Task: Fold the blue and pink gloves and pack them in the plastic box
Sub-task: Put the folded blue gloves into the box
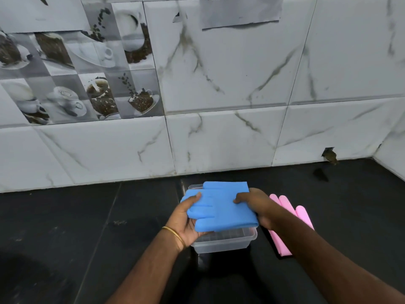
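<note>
The folded blue gloves (221, 207) are held flat just above the clear plastic box (223, 243), covering most of its opening. My left hand (186, 218) grips their finger end on the left, thumb on top. My right hand (256, 207) grips the cuff end on the right. The pink gloves (293, 220) lie flat on the black counter right of the box, partly hidden behind my right forearm. What is inside the box is hidden by the blue gloves.
The box stands on a black stone counter (87, 227) close to a white marble-tiled wall (219, 139). A wall corner closes the counter at the far right. A thin gold bangle (173, 234) is on my left wrist.
</note>
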Action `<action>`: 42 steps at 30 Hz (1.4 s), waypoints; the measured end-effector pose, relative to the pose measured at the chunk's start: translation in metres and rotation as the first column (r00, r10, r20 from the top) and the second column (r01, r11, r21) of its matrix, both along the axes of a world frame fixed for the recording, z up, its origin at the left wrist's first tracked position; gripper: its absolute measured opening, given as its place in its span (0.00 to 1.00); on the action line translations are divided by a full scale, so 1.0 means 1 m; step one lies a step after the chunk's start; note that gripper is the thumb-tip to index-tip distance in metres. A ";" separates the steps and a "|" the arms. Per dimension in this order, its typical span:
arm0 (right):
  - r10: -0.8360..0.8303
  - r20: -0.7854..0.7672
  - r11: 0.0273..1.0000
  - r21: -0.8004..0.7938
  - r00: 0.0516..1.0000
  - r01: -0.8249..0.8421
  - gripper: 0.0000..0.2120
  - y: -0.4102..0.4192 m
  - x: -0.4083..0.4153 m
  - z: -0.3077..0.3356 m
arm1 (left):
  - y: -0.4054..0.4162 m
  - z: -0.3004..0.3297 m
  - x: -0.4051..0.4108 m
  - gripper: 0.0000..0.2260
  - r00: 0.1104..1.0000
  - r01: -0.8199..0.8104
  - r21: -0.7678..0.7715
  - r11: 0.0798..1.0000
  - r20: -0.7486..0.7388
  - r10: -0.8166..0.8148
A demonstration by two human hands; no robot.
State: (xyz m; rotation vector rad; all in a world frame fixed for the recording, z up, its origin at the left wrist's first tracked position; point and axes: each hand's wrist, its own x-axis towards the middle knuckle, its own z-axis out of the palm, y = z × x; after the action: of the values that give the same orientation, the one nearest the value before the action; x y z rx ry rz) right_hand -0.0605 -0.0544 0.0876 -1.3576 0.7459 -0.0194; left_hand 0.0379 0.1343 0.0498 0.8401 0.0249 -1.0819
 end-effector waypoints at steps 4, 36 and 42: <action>0.040 -0.153 0.899 -0.425 0.987 -0.103 0.14 0.000 -0.001 -0.016 | -0.002 -0.006 -0.008 0.19 0.999 -0.051 0.188 0.981 -0.001 0.052; 0.189 -0.617 -0.061 -0.784 0.764 -0.618 0.13 0.032 0.016 -0.067 | -0.049 -0.030 -0.005 0.15 0.967 -0.017 0.686 0.728 0.196 -0.162; 0.188 -0.621 -0.065 -0.781 0.761 -0.621 0.13 0.032 0.017 -0.073 | -0.049 -0.018 -0.001 0.07 0.895 0.047 0.800 0.598 0.233 -0.381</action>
State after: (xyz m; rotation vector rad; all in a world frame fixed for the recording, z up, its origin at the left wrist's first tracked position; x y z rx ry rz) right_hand -0.0439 -0.0222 0.0147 -3.0639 0.4597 0.2764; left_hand 0.0371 0.0849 0.0317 1.9063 0.0690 -1.1145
